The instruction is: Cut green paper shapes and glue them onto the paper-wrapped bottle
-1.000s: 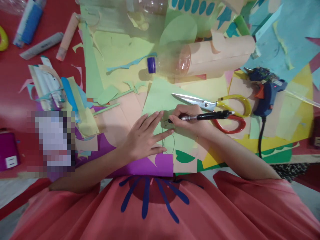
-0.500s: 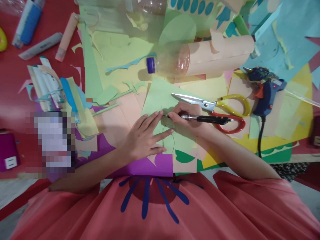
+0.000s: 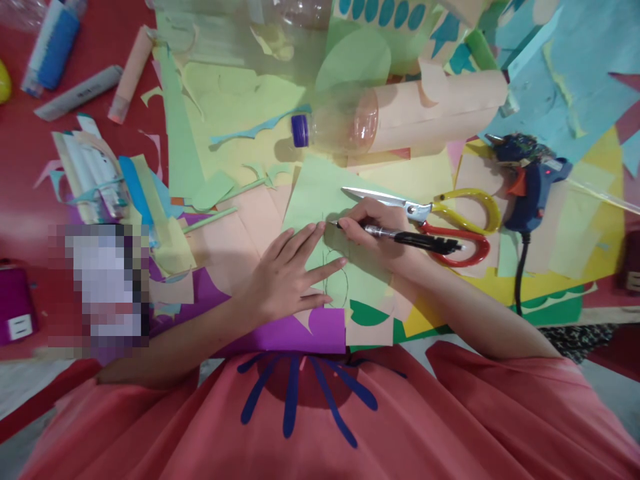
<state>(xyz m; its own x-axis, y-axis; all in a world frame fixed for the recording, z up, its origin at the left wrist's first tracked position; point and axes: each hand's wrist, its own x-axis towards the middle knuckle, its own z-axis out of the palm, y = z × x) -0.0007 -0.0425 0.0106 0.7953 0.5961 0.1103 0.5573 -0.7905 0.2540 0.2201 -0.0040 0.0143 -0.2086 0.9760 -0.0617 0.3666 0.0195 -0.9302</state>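
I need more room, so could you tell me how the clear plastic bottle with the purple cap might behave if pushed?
Lying on its side, the clear plastic bottle with the purple cap probably rolls easily. It looks empty, so likely light; its thin wall may dent.

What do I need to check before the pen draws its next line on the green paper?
1. Left hand flat on the green paper, pinning it: ok.
2. Right hand grips the pen, tip on the paper: ok.
3. Scissors blades shut, beside the right hand: ok.
4. Glue gun switched off: not ok, its red light glows.
5. Bottle lying on its side will not roll: cannot tell.
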